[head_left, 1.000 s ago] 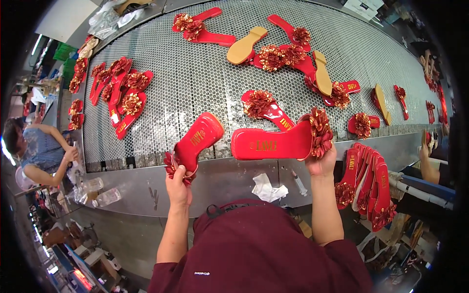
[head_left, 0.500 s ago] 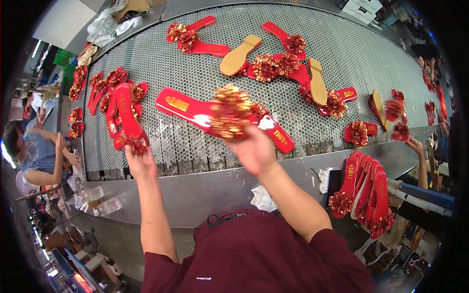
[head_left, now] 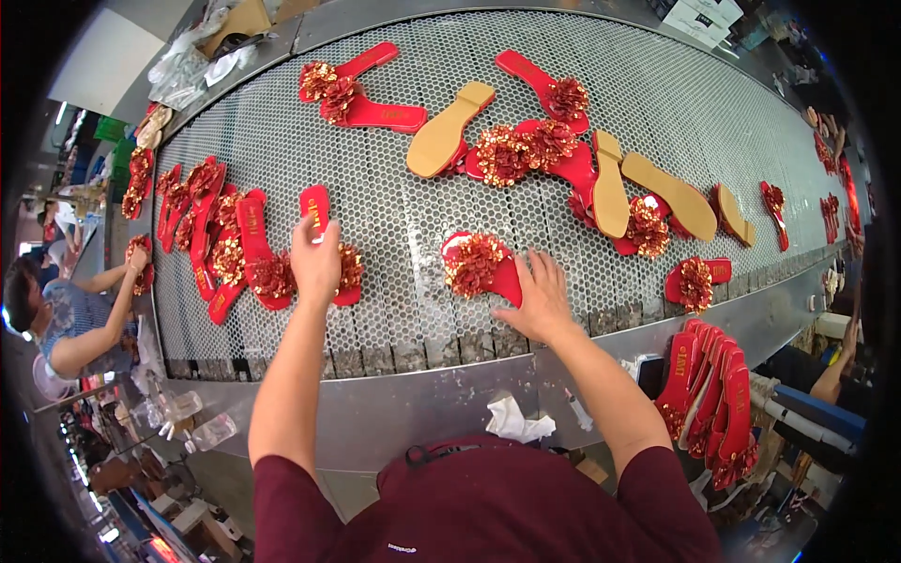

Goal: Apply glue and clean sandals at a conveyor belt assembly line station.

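1. The perforated metal conveyor [head_left: 394, 235] curves across the whole view and carries every loose sandal; its steel rim runs just in front of the person's chest.

2. Both of the person's forearms reach up from the lower edge over that rim, well apart from each other, palms facing down.

3. The left hand [head_left: 315, 258] lies on a red sandal with a gold flower [head_left: 328, 246] on the near left part of the belt. The fingers are curled down over its middle, pressing or gripping it; I cannot tell which. Heel end points away, flower end sits near the rim.

4. The right hand [head_left: 542, 296] rests flat, fingers spread wide, on the heel end of a second red sandal [head_left: 481, 266], whose flower lies just left of the fingertips. Nothing is clasped.

5. A heap of red sandals [head_left: 218, 239] lies just left of the left hand, overlapping; roughly six, exact count unclear.

6. A hanging bunch of red sandals [head_left: 713, 399] sits off the belt to the right, about five.

7. Four tan-soled sandals [head_left: 450, 131] lie sole-up farther out.

8. Two red sandals [head_left: 361, 89] lie crossed at the far left of the belt.

9. One lone red sandal [head_left: 699, 279] lies near the rim, right of the right hand.

10. One crumpled white cloth [head_left: 518, 422] lies below the rim.

11. Another person's hand [head_left: 138, 258] reaches the belt's left edge.
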`<state>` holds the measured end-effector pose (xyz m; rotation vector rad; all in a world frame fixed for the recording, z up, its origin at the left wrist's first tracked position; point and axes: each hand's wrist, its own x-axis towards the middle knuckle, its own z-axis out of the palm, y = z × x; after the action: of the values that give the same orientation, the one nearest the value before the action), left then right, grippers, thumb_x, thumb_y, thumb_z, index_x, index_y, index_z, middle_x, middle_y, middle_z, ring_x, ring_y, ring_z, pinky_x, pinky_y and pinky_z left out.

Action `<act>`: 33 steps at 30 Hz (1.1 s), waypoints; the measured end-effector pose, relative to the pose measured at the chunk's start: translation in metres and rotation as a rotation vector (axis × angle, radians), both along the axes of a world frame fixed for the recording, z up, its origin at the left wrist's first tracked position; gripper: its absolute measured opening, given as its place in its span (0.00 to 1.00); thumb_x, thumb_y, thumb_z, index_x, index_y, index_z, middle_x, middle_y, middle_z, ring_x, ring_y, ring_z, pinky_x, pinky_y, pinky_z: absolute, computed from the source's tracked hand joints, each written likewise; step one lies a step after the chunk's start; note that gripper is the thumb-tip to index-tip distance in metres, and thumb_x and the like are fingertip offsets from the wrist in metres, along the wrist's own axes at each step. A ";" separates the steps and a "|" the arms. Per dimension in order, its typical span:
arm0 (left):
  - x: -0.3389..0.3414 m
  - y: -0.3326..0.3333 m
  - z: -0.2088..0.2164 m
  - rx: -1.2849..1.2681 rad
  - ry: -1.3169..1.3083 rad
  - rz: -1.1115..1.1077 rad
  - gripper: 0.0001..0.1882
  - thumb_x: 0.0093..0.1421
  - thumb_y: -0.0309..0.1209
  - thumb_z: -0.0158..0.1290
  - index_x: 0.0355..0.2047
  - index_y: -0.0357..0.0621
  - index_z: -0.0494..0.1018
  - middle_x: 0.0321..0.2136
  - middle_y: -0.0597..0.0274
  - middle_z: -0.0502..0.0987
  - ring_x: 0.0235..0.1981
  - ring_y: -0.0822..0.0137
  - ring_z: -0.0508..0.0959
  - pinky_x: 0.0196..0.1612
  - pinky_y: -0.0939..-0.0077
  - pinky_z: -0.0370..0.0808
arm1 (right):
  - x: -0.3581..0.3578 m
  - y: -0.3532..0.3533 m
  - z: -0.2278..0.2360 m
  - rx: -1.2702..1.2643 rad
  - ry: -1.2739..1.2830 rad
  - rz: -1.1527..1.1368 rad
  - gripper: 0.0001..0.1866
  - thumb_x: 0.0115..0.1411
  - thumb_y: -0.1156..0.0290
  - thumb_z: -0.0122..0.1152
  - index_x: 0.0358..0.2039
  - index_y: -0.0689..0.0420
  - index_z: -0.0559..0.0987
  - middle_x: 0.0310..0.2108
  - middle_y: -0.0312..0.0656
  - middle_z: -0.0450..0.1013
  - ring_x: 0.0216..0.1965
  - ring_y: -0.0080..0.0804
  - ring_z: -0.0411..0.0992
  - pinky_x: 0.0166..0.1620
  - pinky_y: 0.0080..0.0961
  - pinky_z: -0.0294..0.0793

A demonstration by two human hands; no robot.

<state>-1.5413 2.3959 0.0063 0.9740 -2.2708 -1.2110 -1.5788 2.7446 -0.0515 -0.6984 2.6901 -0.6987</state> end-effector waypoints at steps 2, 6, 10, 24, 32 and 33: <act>-0.047 -0.020 -0.005 -0.174 -0.105 -0.028 0.34 0.54 0.43 0.58 0.54 0.31 0.65 0.49 0.45 0.70 0.51 0.55 0.71 0.55 0.66 0.66 | -0.005 0.002 -0.002 0.034 0.015 0.054 0.47 0.44 0.53 0.71 0.60 0.59 0.61 0.62 0.54 0.54 0.64 0.55 0.48 0.66 0.49 0.45; -0.131 -0.054 -0.019 -0.350 -0.213 -0.086 0.43 0.51 0.47 0.58 0.58 0.25 0.59 0.57 0.35 0.62 0.60 0.47 0.62 0.62 0.62 0.58 | -0.020 0.011 -0.015 -0.052 0.084 0.042 0.38 0.43 0.60 0.70 0.54 0.60 0.66 0.58 0.53 0.59 0.62 0.55 0.52 0.64 0.51 0.48; -0.197 -0.067 -0.035 -0.375 -0.175 -0.164 0.38 0.50 0.42 0.60 0.55 0.29 0.62 0.55 0.39 0.66 0.57 0.48 0.66 0.60 0.62 0.61 | -0.035 0.026 -0.024 0.024 0.115 -0.088 0.40 0.43 0.57 0.70 0.54 0.61 0.66 0.57 0.53 0.60 0.61 0.56 0.53 0.63 0.53 0.48; -0.230 -0.115 -0.075 -0.323 -0.545 -0.089 0.37 0.51 0.44 0.61 0.56 0.34 0.64 0.49 0.49 0.73 0.50 0.57 0.74 0.51 0.66 0.70 | -0.034 0.013 -0.028 0.057 0.181 -0.083 0.44 0.42 0.53 0.70 0.55 0.62 0.63 0.57 0.53 0.59 0.61 0.56 0.53 0.62 0.55 0.48; -0.245 -0.089 -0.065 -0.061 -0.244 -0.067 0.37 0.47 0.42 0.64 0.52 0.33 0.66 0.47 0.52 0.74 0.47 0.60 0.75 0.51 0.68 0.70 | -0.036 0.011 -0.028 0.017 0.197 -0.083 0.40 0.43 0.53 0.69 0.53 0.61 0.66 0.55 0.53 0.61 0.59 0.55 0.55 0.60 0.56 0.50; -0.242 -0.094 -0.064 -0.051 -0.325 -0.049 0.32 0.46 0.41 0.64 0.47 0.31 0.71 0.41 0.53 0.78 0.42 0.61 0.78 0.47 0.70 0.72 | -0.036 0.012 -0.028 0.017 0.196 -0.083 0.40 0.43 0.53 0.69 0.53 0.61 0.66 0.55 0.53 0.61 0.59 0.55 0.55 0.60 0.56 0.50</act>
<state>-1.7837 2.3022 -0.0572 1.1747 -2.5733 -1.0721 -1.6151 2.7564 -0.0792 -0.6873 2.9142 -0.6578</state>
